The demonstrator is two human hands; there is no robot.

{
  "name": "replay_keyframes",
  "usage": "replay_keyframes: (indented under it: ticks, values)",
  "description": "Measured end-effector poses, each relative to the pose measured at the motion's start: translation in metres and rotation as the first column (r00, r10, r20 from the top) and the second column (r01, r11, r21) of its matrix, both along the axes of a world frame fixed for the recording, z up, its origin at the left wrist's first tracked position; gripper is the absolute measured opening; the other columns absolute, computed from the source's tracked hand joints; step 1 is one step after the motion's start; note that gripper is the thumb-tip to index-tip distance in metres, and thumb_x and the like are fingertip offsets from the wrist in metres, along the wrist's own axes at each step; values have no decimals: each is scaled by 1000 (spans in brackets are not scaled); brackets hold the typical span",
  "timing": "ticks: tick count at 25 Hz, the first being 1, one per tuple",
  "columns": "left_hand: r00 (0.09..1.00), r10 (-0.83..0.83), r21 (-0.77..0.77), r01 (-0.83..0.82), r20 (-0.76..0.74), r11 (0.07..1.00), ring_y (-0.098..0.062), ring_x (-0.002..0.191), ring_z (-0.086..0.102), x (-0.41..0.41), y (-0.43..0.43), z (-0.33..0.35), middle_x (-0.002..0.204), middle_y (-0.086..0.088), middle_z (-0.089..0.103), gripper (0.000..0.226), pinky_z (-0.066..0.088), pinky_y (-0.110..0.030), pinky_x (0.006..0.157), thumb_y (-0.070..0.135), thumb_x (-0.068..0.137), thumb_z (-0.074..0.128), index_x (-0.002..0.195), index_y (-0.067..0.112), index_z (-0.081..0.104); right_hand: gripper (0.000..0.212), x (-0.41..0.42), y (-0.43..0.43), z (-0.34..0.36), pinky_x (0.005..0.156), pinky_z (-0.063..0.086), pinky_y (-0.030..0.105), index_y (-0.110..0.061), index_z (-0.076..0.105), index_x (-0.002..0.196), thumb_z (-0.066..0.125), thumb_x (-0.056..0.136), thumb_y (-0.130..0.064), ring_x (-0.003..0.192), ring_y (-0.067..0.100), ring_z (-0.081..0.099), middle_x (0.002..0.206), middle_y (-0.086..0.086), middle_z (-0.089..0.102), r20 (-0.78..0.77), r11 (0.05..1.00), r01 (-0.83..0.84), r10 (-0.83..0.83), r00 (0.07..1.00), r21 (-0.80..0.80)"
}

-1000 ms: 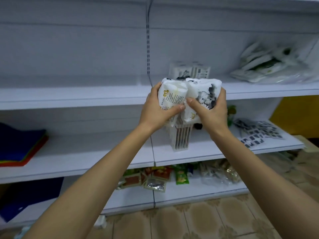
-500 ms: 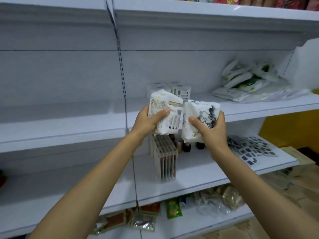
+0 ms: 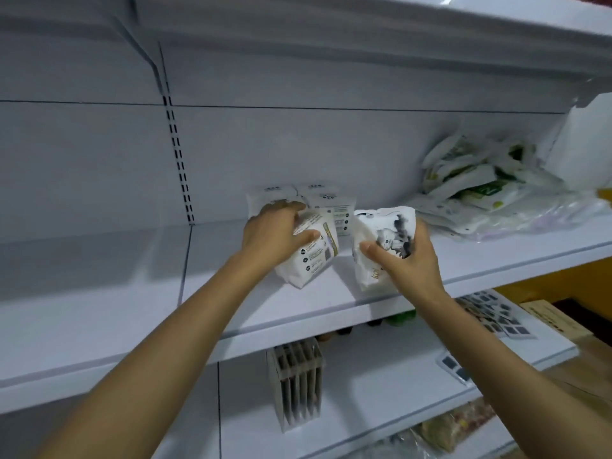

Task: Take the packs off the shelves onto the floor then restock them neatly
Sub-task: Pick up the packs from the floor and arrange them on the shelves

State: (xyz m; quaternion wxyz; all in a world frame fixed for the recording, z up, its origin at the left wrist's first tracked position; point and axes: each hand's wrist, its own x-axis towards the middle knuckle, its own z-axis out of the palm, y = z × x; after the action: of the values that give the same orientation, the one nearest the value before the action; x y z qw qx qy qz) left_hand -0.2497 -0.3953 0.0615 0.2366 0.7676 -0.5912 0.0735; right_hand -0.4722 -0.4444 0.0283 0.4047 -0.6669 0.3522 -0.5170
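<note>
1. Head view: restocking seems under way; white boxy packs (image 3: 318, 198) stand at the back of the white metal shelf (image 3: 231, 293), and a messy white-green pouch heap (image 3: 480, 193) lies at right.
2. Left hand (image 3: 275, 236) curls its fingers round a tilted soft white printed pack (image 3: 313, 261); right hand (image 3: 409, 263) grasps a similar pack with grey drawing (image 3: 381, 236), both over this shelf.

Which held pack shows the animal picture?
The right pack, held by the right hand; the left pack, in the left hand, shows only text and icons.
</note>
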Motion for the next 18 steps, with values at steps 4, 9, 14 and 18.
replay_keyframes:
  ticks: [4,9,14,18]
  values:
    - [943,2,18,-9,333,1000,-23,115,54,-15,-17,-8,129,3,57,51,42,-36,88,53,89,54,135,33,48,56,20,-26,-9,74,53,19,-35,47,114,83,72,-26,90,-4,64,105,-16,64,-15,999,-28,29,999,28]
    - [836,137,-60,-124,532,990,-26,90,64,3,-17,-28,102,1,69,69,49,-37,74,18,48,88,113,24,65,57,34,-57,-13,77,53,27,-25,47,117,82,73,-30,92,5,65,102,-14,63,-13,992,-82,84,996,100]
    - [862,152,-92,-123,484,988,-33,121,51,12,-12,-60,132,-4,56,88,36,-56,101,50,52,80,129,19,52,85,61,-106,44,80,47,33,-23,35,133,82,65,-45,101,23,59,117,-1,59,-697,939,-261,32,716,-225]
    - [862,221,-139,-177,456,974,-34,121,51,5,-21,-67,133,-7,56,86,32,-58,103,53,58,79,130,15,50,90,70,-126,59,92,36,36,-27,28,142,75,68,-50,120,26,43,134,5,43,-964,801,-536,-222,144,-265]
